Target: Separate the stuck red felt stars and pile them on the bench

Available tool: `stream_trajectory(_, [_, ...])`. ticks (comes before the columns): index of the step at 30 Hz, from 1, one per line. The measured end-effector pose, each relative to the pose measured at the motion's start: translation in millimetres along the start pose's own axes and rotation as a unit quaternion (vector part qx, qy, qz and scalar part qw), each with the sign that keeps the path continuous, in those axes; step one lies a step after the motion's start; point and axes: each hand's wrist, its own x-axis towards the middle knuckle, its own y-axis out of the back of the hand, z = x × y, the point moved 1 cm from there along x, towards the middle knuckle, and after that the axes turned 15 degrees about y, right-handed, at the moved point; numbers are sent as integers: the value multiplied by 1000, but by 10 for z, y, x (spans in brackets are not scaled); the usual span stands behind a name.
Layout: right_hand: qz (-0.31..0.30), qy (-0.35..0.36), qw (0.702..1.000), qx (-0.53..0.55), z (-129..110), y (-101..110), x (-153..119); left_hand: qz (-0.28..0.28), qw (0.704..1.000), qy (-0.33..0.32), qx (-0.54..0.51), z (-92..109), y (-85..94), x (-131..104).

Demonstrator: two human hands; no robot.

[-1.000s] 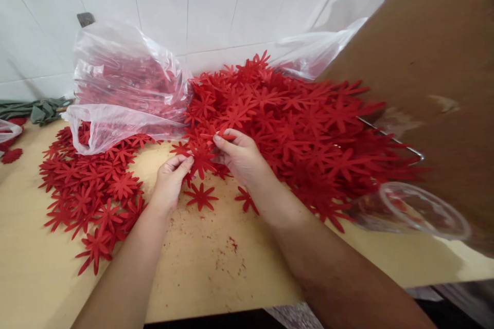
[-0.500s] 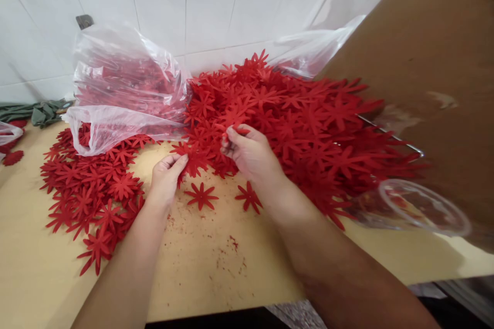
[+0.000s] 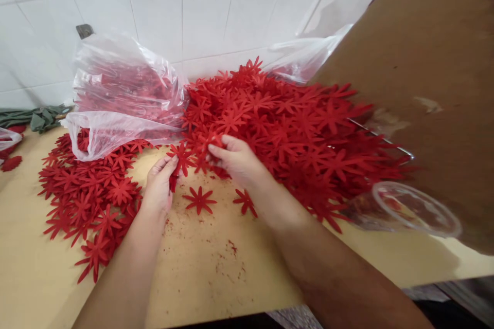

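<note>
My left hand point(image 3: 161, 179) pinches a red flower-shaped cutout point(image 3: 181, 158) between thumb and fingers; more red petals show below its grip. Just to the right, my right hand point(image 3: 230, 158) is closed on another red flower cutout point(image 3: 211, 143), its thumb and forefinger pressed together. How many pieces each hand holds, I cannot tell. A large heap of red flower cutouts point(image 3: 278, 118) rises behind and right of my right hand. Two single cutouts lie flat on the table nearer me: one flower point(image 3: 199, 200) between my forearms, another flower point(image 3: 245, 201) partly behind my right forearm.
A second pile of red flowers point(image 3: 88, 200) spreads at the left, below a clear plastic bag point(image 3: 127, 87) filled with red pieces. A transparent plastic cup point(image 3: 417, 211) lies tipped at the right, beside a brown board point(image 3: 424, 61). Red crumbs dot the table point(image 3: 193, 272).
My right hand has moved left and slightly down with its flower, closer to my left hand. The flower in my left hand now faces up more clearly. The view has shifted slightly.
</note>
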Motion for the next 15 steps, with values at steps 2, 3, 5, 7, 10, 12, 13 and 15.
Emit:
stream_trajectory(2, [100, 109, 978, -147, -88, 159, 49, 14, 999, -20, 34, -10, 10, 29])
stream_trajectory(3, [144, 162, 951, -220, -144, 209, 54, 17, 997, -33, 63, -21, 7, 37])
stream_trajectory(5, [184, 232, 901, -318, -232, 216, 27, 20, 990, -60, 125, -45, -17, 35])
stream_trajectory(7, [133, 235, 909, -317, -251, 105, -31, 23, 982, -82, 170, -60, -46, 15])
stream_trajectory(10, [-47, 143, 972, -181, -167, -160, -131, 28, 974, -106, 197, -61, -65, -11])
stream_trajectory(12, [-125, 83, 984, -94, -100, -291, -175, 29, 973, -110, 202, -64, -56, -7])
stream_trajectory(13, [-142, 69, 985, -70, -77, -326, -185, 27, 972, -110, 205, -69, -48, 2])
stream_trajectory(15, [-142, 60, 986, -61, -50, -340, -180, 21, 972, -116, 205, -88, -35, 27])
